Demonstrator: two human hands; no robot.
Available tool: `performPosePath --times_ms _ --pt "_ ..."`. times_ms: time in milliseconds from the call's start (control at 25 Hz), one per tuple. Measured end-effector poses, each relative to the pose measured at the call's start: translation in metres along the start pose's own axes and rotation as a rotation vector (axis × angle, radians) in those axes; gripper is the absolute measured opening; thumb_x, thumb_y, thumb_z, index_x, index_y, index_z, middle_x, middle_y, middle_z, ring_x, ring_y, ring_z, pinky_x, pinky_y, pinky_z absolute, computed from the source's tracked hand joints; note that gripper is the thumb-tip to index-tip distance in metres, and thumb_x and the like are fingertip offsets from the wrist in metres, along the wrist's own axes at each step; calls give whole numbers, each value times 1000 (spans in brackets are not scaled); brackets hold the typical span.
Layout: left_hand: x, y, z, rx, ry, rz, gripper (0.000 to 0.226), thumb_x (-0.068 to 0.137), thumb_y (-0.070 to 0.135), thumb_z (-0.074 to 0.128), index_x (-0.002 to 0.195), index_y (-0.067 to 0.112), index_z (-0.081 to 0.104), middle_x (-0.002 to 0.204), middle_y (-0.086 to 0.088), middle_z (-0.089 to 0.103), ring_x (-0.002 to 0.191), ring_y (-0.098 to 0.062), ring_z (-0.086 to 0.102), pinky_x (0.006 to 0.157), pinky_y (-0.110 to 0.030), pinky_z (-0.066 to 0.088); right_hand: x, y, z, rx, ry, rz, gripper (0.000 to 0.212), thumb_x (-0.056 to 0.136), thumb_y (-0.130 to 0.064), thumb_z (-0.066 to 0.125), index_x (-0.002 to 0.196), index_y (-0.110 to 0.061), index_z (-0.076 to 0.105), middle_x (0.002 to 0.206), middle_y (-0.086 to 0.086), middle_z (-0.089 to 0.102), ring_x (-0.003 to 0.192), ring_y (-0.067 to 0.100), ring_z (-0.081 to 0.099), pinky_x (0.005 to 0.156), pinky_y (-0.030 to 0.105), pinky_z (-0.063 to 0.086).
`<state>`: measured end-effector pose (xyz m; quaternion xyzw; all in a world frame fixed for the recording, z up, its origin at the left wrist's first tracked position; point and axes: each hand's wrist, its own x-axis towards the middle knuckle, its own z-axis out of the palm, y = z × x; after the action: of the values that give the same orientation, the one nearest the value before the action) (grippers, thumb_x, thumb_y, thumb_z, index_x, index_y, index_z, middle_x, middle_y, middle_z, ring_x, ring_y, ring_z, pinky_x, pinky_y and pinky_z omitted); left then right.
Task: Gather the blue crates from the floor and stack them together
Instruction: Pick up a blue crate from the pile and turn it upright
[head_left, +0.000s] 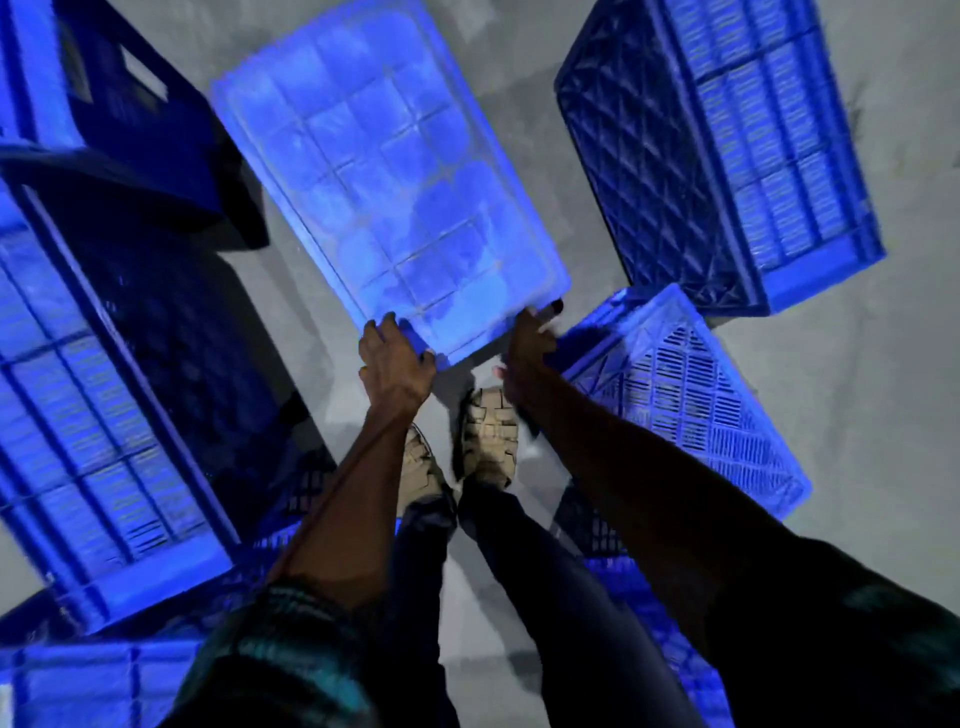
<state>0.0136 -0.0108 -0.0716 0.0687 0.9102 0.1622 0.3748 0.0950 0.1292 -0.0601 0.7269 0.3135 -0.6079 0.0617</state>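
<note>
A blue crate lies upside down in the middle of the view, its ribbed solid bottom facing me. My left hand grips its near edge at the left corner. My right hand holds the same near edge at the right corner, fingers curled over the rim. Other blue crates surround it: a slatted crate on its side at the left, a dark crate at the top left, a lattice-walled crate at the top right, and a tilted slatted crate at the right.
The grey floor shows between the crates. My two feet in tan shoes stand just below the held crate. More blue crate parts fill the bottom left and lie behind my legs.
</note>
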Motion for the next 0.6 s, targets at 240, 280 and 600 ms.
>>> performPosePath --times_ms 240,280,600 --pt "17 -1 29 -552 -15 -431 79 86 34 71 145 1 28 136 -20 51 125 -37 52 101 -43 48 83 -19 -17 -205 261 -513 88 79 -47 57 147 2 28 146 26 39 135 35 43 113 44 33" --pt "16 1 31 -563 5 -445 73 84 35 72 138 1 35 132 -20 54 121 -37 55 98 -43 50 92 -22 -22 -206 195 -467 81 78 -50 55 141 -3 37 138 21 47 126 31 49 111 46 37" --pt "4 4 36 -1098 -120 -772 66 80 31 76 130 0 47 112 -16 55 111 -30 54 83 -49 54 146 -35 -42 -34 -80 -113 88 58 -59 80 126 -10 49 108 20 57 85 33 68 61 41 57"
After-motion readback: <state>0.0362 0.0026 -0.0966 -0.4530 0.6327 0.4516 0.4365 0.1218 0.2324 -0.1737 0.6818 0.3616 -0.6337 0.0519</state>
